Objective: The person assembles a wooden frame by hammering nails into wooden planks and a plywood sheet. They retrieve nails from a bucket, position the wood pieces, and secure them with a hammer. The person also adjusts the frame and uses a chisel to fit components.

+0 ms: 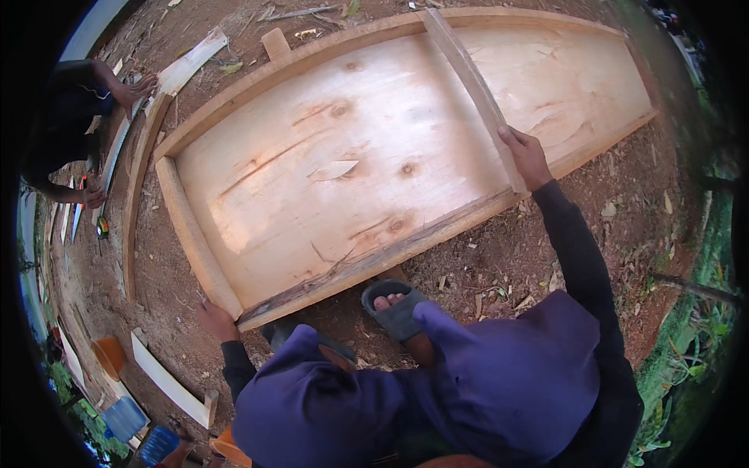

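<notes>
A large wooden frame (195, 238) backed with a plywood sheet (296, 210) lies before me, narrowing toward the far right. Its crossbar (466, 74) runs from the far rail to the near rail. My right hand (528, 160) grips the crossbar close to its near end, thumb on top. At the near left corner of the frame, my left hand (218, 321) is closed around the corner, its fingers partly hidden. A thin wood chip (334, 170) rests on the plywood. A dark, bark-edged strip marks the near rail (374, 253).
At the left, another person's hand (134, 92) rests by a long handsaw or metal strip (121, 152). A loose plank (140, 195), a tape measure (102, 228), a pale curved board (168, 378) and blue containers (125, 419) lie on that side. My sandalled foot (394, 308) stands beside the near rail.
</notes>
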### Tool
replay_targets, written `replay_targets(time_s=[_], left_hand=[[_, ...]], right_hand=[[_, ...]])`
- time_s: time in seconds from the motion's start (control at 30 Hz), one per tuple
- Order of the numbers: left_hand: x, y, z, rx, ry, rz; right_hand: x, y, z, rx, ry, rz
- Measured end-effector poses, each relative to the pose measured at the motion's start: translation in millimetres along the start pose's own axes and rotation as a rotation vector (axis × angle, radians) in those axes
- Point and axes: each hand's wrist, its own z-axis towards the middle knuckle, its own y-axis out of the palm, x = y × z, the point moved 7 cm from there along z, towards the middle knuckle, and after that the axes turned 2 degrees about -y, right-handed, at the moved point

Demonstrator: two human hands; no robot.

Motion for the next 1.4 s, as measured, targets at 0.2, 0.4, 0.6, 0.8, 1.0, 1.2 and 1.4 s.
replay_targets(time_s=[0.2,0.4,0.6,0.8,1.0,1.2,1.4], left_hand=[[2,-5,-6,0.001,-0.045,-0.152],[8,-7,-6,0.011,-0.034,-0.085],[7,-8,-6,-0.011,-0.047,-0.135],[4,-8,-2,0.012,-0.016,-0.087],[4,-5,2,-0.063,-0.009,-0.007],[6,-4,2,-0.061,-0.008,0.008],[15,-1,-1,-0.143,0.051,-0.124]], right_hand=[[-3,4,-3,0.007,-0.003,-0.003],[-2,3,-3,0.015,-0.009,-0.047],[-2,-1,-4,0.022,0.004,-0.018],[-2,0,2,-0.001,0.023,-0.046],[-2,0,1,-0.045,0.021,0.050],[-4,1,-2,-0.095,0.014,0.077],[0,-4,2,-0.072,0.009,0.040]])
